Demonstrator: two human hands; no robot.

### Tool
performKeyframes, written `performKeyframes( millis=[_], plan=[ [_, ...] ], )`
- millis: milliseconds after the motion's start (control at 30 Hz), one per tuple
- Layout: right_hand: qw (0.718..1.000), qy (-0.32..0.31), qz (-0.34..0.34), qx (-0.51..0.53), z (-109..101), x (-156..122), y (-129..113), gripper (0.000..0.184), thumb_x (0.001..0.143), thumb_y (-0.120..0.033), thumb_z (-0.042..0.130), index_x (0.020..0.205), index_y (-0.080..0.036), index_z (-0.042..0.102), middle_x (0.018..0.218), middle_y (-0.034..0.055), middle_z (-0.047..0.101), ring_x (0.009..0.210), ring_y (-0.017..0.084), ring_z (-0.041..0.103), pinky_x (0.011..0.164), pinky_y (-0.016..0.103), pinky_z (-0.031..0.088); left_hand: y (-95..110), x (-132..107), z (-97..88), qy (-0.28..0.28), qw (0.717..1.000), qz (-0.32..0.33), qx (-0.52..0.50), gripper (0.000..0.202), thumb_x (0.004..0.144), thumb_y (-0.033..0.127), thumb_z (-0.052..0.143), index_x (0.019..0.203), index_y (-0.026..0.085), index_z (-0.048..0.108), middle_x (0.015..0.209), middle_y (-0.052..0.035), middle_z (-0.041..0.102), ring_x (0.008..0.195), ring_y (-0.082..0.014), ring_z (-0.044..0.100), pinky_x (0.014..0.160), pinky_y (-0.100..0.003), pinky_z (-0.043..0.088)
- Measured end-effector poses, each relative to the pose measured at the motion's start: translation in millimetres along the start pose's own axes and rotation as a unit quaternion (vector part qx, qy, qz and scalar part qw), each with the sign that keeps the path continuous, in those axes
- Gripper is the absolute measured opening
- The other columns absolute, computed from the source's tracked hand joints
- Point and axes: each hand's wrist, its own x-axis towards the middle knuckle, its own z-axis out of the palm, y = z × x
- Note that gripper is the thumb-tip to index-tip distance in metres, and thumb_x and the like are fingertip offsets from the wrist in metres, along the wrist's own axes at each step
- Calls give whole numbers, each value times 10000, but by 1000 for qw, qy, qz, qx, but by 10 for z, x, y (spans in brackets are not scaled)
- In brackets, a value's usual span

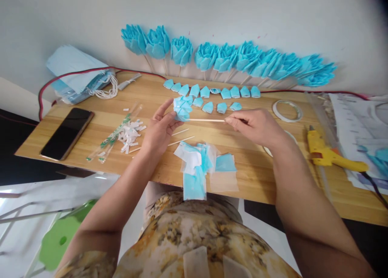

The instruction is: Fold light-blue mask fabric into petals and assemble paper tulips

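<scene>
Okay, left hand [162,126] has the blue flower [183,107] between thumb and fingers, right hand [254,122] pinches the right end of the thin stick [207,120]. Flower's on the stick's left end, held over the wooden table [248,185], nearer than the row of loose petals [235,92]. I'd turn the stick lightly from the right, support the flower low, not crush its layers. Glue gun [321,148] lies right of the right forearm

No text is readable, even on the wrapper [114,136].
</scene>
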Motion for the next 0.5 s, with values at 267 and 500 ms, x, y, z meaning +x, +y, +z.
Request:
performKeyframes(
  millis=[267,500],
  plan=[
    [999,30,-10,-4,-1,-1,51,354,946,-423,561,661,-224,627,553,-11,602,510,130,474,537,298,268,-2,26,-17,17,1000,17,-16,531,823,167,754,1338,233,646,853,31,792,750,-98,740,818,-229,594],
    [997,75,7,22,-31,-21,64,366,946,-427,552,644,-227,603,504,-25,476,483,122,396,529,303,269,-5,35,-24,20,999,22,-15,468,819,190,759,1274,249,667,893,28,796,760,-96,738,822,-232,585]
  ],
)
